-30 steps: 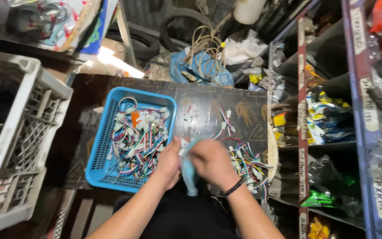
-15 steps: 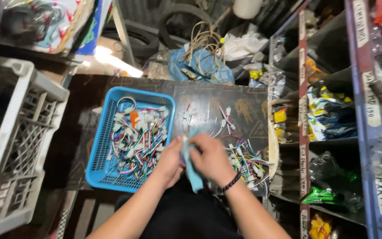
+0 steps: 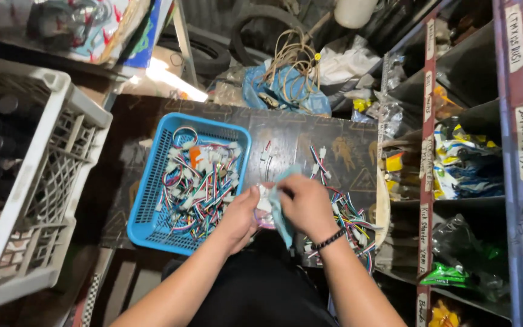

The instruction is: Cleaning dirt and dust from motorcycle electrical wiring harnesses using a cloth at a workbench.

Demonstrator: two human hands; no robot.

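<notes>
My left hand pinches a small white connector with short wires just right of the blue basket. My right hand, with a dark bracelet on the wrist, grips a light blue cloth and presses it against that connector. The two hands touch over the dark board. The blue plastic basket to the left holds several coloured wire connectors. A loose heap of similar wire connectors lies on the board beside my right hand.
A white plastic crate with dark bottles stands at the left. Shelves packed with bagged parts rise at the right. Behind the board lie a blue bag, coiled cord, white plastic and a black tyre.
My hands have shifted slightly forward and up over the board, staying together. The cloth keeps rubbing the small connector. The basket and wire heap have not moved.
</notes>
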